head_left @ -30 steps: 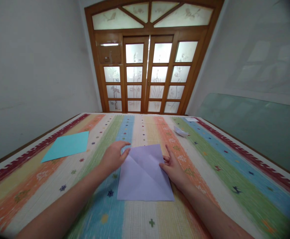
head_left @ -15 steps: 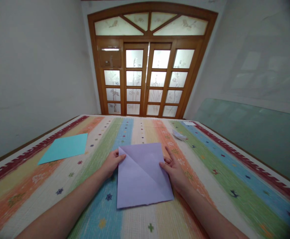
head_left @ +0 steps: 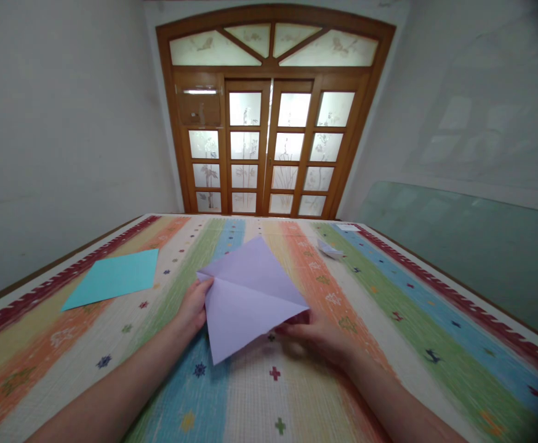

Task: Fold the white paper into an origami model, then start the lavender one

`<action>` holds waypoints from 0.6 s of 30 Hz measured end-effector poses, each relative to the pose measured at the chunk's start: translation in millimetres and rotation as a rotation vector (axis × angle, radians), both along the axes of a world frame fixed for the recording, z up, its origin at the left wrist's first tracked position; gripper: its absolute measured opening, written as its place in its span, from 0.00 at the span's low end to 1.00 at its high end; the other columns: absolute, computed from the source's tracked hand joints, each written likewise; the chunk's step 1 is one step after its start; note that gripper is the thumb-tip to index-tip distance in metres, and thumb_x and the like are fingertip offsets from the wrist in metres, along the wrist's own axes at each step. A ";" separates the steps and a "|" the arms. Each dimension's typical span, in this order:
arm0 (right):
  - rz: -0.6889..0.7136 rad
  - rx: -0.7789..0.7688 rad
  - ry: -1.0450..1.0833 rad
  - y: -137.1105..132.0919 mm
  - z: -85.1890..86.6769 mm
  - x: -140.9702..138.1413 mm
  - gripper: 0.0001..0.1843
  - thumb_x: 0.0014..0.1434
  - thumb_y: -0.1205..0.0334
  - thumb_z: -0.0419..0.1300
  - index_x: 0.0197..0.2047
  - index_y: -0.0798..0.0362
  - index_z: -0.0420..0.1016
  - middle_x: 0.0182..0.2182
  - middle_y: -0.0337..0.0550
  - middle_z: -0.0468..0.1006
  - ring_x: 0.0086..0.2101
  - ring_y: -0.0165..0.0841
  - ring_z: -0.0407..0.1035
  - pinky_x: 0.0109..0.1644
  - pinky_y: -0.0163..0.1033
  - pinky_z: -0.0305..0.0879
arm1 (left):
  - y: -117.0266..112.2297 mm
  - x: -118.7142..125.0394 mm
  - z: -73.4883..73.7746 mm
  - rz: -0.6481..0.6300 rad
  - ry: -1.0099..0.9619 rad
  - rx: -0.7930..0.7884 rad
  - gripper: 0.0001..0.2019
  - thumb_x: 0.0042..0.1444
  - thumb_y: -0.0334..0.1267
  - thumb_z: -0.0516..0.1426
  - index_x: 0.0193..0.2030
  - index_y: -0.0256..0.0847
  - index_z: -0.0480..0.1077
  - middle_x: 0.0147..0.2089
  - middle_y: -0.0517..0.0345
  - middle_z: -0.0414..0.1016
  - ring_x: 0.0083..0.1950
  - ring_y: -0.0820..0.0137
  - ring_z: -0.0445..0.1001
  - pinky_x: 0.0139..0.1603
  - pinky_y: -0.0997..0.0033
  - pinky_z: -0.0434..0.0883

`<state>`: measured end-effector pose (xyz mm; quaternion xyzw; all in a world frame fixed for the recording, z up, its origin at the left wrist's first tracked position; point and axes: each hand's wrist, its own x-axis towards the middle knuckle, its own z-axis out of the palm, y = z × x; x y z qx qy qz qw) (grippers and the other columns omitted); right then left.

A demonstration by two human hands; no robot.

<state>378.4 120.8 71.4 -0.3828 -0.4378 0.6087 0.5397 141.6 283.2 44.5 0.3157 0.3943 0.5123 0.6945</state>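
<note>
A lilac square of paper (head_left: 245, 295) with a diagonal crease is lifted off the striped cloth and turned so one corner points away from me. My left hand (head_left: 192, 307) pinches its left corner, thumb on top. My right hand (head_left: 317, 335) grips the right corner from beneath, its fingers partly hidden under the sheet. The near corner hangs just above the cloth.
A striped, multicoloured cloth (head_left: 389, 320) covers the table. A turquoise sheet (head_left: 112, 278) lies flat at the left. A small white folded paper (head_left: 330, 248) sits at the far right, with a white slip (head_left: 346, 227) beyond it. Wooden glazed doors (head_left: 269, 141) stand behind.
The lilac sheet lay flat on the cloth; both hands took its side corners, raised it and rotated it into a diamond. My right hand slid under its right corner.
</note>
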 end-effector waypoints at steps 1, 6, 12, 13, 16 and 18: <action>0.044 0.023 -0.031 -2.2 1.4 -1.4 0.25 0.45 0.66 0.71 0.48 0.50 0.76 0.42 0.48 0.80 0.44 0.42 0.75 0.52 0.47 0.68 | -1.1 0.5 -0.4 0.009 0.001 -0.001 0.07 0.57 0.28 0.57 0.42 0.38 0.68 0.30 0.56 0.76 0.25 0.69 0.75 0.27 0.70 0.75; 0.031 0.017 -0.075 -2.2 -4.7 1.8 0.24 0.51 0.56 0.68 0.52 0.47 0.74 0.46 0.47 0.79 0.43 0.42 0.75 0.47 0.49 0.71 | -6.8 3.0 -0.5 0.020 -0.004 0.024 0.08 0.56 0.28 0.59 0.43 0.37 0.69 0.31 0.56 0.77 0.25 0.69 0.76 0.28 0.71 0.75; -0.320 -0.021 -0.103 13.1 -23.5 17.3 0.21 0.50 0.58 0.68 0.47 0.52 0.76 0.42 0.47 0.80 0.36 0.39 0.75 0.38 0.42 0.71 | -6.5 0.0 4.0 0.035 -0.028 0.104 0.08 0.54 0.32 0.62 0.40 0.36 0.72 0.31 0.57 0.76 0.26 0.71 0.74 0.27 0.75 0.73; -0.368 -0.027 -0.093 15.3 -25.1 20.3 0.19 0.49 0.57 0.69 0.45 0.53 0.77 0.40 0.47 0.81 0.35 0.39 0.74 0.37 0.41 0.71 | -5.1 -2.0 5.9 0.050 -0.033 0.109 0.08 0.54 0.34 0.62 0.40 0.37 0.72 0.32 0.57 0.76 0.26 0.71 0.74 0.26 0.76 0.72; -0.438 -0.045 -0.032 18.7 -26.0 26.3 0.18 0.49 0.57 0.69 0.42 0.54 0.76 0.36 0.47 0.81 0.32 0.38 0.74 0.36 0.40 0.70 | -1.8 -8.6 13.5 -0.031 -0.122 0.072 0.11 0.58 0.43 0.58 0.41 0.38 0.70 0.39 0.52 0.77 0.33 0.68 0.77 0.31 0.71 0.74; -0.440 -0.055 0.013 18.2 -23.9 27.1 0.18 0.49 0.58 0.69 0.42 0.54 0.75 0.35 0.47 0.81 0.31 0.38 0.74 0.36 0.40 0.70 | -2.1 -11.6 18.9 -0.176 -0.169 0.072 0.12 0.58 0.47 0.58 0.41 0.40 0.68 0.46 0.49 0.76 0.38 0.64 0.78 0.36 0.65 0.75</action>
